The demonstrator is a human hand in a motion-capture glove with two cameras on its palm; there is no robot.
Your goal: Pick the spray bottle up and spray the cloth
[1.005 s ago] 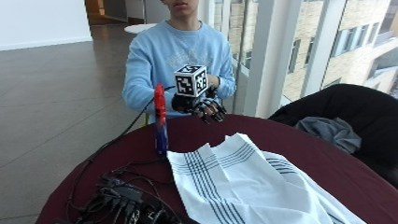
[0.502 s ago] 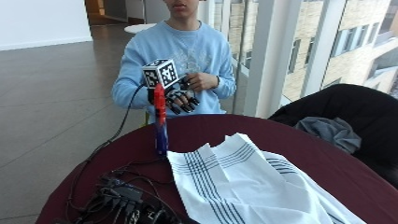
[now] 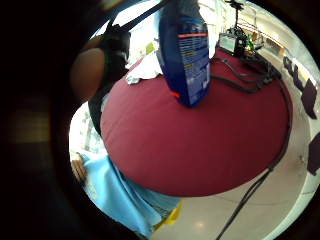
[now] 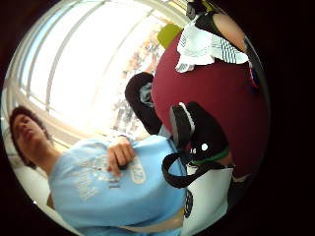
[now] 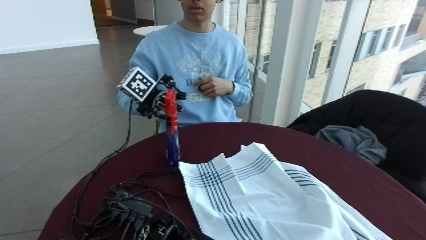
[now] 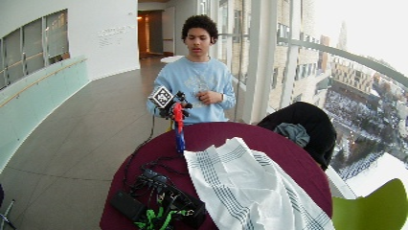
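Spray bottle point(image 5: 172, 141) upright near table point(image 5: 219, 137) edge – cloth point(image 5: 266, 200) just beside | gloved right hand point(image 5: 156, 100) at its red top – grip: cannot tell

Bright daylight from windows point(image 5: 346, 60) behind table point(image 5: 373, 190); sky past them blown out. Cloth point(image 5: 266, 200) evenly lit, soft shadows. Palm views warp heavily, dark rims; near bottle point(image 3: 185, 50) blurred.

round maroon table point(image 5: 373, 185) | tangled black cables point(image 5: 133, 215) near its edge | black chair point(image 5: 379, 117) holding grey garment point(image 5: 351, 141)
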